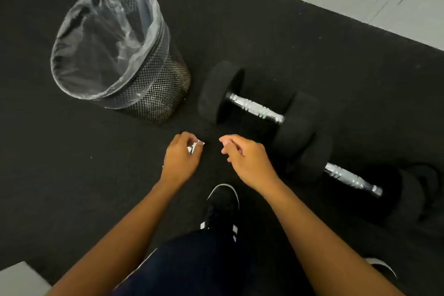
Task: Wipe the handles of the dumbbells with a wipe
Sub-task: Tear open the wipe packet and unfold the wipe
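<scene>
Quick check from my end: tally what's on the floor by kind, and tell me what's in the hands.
Dumbbells: 2, far one, near one
Mesh waste bin with clear liner: 1
Small white crumpled item, possibly a wipe or its wrapper, in the left hand: 1
Total: 4
The right hand looks empty.

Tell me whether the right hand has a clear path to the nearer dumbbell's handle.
Probably yes: the right hand looks empty, hovering left of the nearer dumbbell's handle, with only bare floor and the weight head between them.
</scene>
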Tool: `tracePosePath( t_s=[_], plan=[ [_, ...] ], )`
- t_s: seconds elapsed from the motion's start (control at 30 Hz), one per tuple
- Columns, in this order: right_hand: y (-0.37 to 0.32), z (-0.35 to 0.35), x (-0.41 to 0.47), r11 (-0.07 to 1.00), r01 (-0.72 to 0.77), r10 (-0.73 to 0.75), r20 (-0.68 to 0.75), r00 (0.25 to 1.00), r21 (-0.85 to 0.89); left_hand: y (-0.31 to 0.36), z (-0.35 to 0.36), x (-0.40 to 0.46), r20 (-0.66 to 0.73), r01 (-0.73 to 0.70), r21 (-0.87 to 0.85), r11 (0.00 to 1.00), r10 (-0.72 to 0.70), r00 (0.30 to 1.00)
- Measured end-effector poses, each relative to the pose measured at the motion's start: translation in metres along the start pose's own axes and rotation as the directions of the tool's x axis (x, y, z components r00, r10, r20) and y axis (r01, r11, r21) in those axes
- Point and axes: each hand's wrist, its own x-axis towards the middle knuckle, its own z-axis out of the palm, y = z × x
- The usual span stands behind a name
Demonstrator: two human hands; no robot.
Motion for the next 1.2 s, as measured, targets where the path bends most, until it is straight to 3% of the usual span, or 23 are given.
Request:
tracePosePath(
  t_s=[0.17,0.33,0.43,0.53,0.63,0.73,0.87,0.97,1.2],
  plan=[
    [0.033,0.032,0.009,0.998,-0.037,0.042,0.097,0.994,-0.046,-0.049,0.025,-0.001,0.067,0.125,0.315,0.941,-0.154,0.986],
    [0.062,0.058,0.022,0.996,-0.061,0.067,0.100,0.993,-0.064,-0.078,0.042,0.003,0.096,0.138,0.420,0.897,-0.195,0.976],
    [0.075,0.068,0.032,0.992,-0.093,0.098,0.066,0.993,-0.081,-0.082,0.043,0.002,0.115,-0.051,0.355,0.933,0.010,0.993],
    [0.084,0.073,0.041,0.983,-0.182,0.182,-0.028,0.983,0.013,-0.076,0.048,-0.001,0.275,-0.400,0.284,0.871,0.325,0.905],
    [0.094,0.074,0.044,0.978,-0.203,0.207,-0.110,0.972,0.046,-0.057,0.058,0.003,0.341,-0.505,0.222,0.834,0.419,0.842],
    [0.101,0.070,0.045,0.977,-0.211,0.215,-0.180,0.960,0.039,-0.043,0.064,0.006,0.356,-0.510,0.186,0.840,0.426,0.832],
    [0.111,0.068,0.048,0.969,-0.247,0.243,-0.226,0.943,0.013,-0.028,0.072,0.005,0.202,-0.374,0.218,0.902,0.333,0.921],
    [0.116,0.070,0.049,0.962,-0.273,0.267,-0.252,0.930,0.011,-0.022,0.086,0.009,0.175,-0.245,0.277,0.929,0.202,0.964],
    [0.119,0.073,0.045,0.952,-0.294,0.305,-0.286,0.908,0.081,-0.027,0.097,0.008,0.126,-0.295,0.444,0.846,0.268,0.955]
  ],
)
